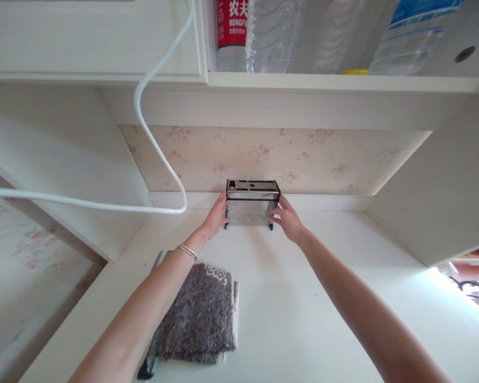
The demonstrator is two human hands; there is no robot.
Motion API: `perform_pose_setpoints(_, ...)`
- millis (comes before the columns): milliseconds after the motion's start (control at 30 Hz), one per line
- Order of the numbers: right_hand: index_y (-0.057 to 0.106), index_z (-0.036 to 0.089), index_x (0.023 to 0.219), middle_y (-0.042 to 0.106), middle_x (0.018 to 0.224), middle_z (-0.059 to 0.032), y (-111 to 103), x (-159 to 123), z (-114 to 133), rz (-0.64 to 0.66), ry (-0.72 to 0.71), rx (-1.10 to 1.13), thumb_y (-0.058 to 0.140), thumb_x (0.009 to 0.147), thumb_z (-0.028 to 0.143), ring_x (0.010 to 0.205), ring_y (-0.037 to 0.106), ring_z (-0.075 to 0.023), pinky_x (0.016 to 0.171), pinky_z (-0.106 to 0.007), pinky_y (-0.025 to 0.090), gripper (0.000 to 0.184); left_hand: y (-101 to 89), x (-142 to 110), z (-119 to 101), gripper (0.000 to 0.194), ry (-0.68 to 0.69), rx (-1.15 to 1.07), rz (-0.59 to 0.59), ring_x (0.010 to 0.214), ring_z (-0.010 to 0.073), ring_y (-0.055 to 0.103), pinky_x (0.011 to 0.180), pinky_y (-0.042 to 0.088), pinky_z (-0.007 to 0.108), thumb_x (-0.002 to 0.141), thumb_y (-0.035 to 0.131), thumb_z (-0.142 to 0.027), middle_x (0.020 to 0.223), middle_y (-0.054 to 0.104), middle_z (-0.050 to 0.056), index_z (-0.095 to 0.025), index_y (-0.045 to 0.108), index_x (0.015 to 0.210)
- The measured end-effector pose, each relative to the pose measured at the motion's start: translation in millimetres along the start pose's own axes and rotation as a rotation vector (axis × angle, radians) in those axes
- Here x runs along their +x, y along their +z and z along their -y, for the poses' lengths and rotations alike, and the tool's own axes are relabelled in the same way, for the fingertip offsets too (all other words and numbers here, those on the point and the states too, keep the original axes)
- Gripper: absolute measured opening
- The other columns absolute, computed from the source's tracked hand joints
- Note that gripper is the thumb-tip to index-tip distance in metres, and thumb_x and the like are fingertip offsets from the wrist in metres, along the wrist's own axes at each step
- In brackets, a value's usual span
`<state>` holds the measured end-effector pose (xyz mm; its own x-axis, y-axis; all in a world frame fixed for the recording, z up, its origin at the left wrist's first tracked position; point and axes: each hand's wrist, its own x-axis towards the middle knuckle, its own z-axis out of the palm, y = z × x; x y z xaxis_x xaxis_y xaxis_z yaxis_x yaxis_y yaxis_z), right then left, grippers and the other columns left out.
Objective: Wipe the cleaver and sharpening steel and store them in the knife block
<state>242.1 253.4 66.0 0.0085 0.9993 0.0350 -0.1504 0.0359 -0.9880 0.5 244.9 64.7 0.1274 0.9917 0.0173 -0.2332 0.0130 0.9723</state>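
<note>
A small clear box with a black frame and a slotted top stands on the white surface against the back wall. It resembles a small fish tank, but I cannot be sure of its kind. My left hand grips its left side, fingers curled against the edge. On the opposite side, my right hand grips the right edge, with a few fingers reaching round the front. A silver bangle circles my left wrist. Below my left forearm lies a folded grey-brown cloth, with a dark object partly hidden under its left side.
Overhead, a shelf holds several plastic bottles, one with a red label. A white cable hangs down at the left in front of the cabinet. Side panels flank the surface, and flowered wallpaper covers the back.
</note>
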Motion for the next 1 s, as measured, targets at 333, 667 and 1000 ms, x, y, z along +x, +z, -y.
perform_pose_setpoints(333,0.047,0.03,0.126,0.062,0.125,-0.0102,13,-70,-53,-0.103,0.306,0.005,0.069,0.07,0.032,0.096,0.067,-0.0248,0.073,-0.041,0.058,0.061,-22.2,-43,-16,0.041,0.032,0.174,-0.189,0.135,0.0283,0.041,0.108,0.036,0.045,0.081,0.064,-0.044,0.143,0.05,0.009,-0.026,0.062,0.118)
perform_pose_setpoints(667,0.061,0.024,0.116,0.058,0.134,-0.0088,57,-228,-102,0.09,0.695,0.261,0.078,0.07,0.039,0.12,0.058,-0.0247,0.092,-0.036,0.052,0.052,-79.8,-254,13,0.033,-0.134,0.608,-0.52,0.105,0.0274,0.064,0.093,0.049,0.036,0.08,0.061,-0.054,0.112,0.07,0.007,-0.029,0.064,0.102)
perform_pose_setpoints(1000,0.064,0.017,0.108,0.071,0.11,-0.0076,88,-229,-91,0.095,0.682,0.4,0.073,0.075,0.032,0.096,0.066,-0.021,0.075,-0.027,0.049,0.037,-122.2,-311,82,0.03,-0.12,1.257,-0.429,0.084,0.0238,0.072,0.072,0.056,0.034,0.088,0.043,-0.045,0.092,0.072,0.007,-0.023,0.062,0.096)
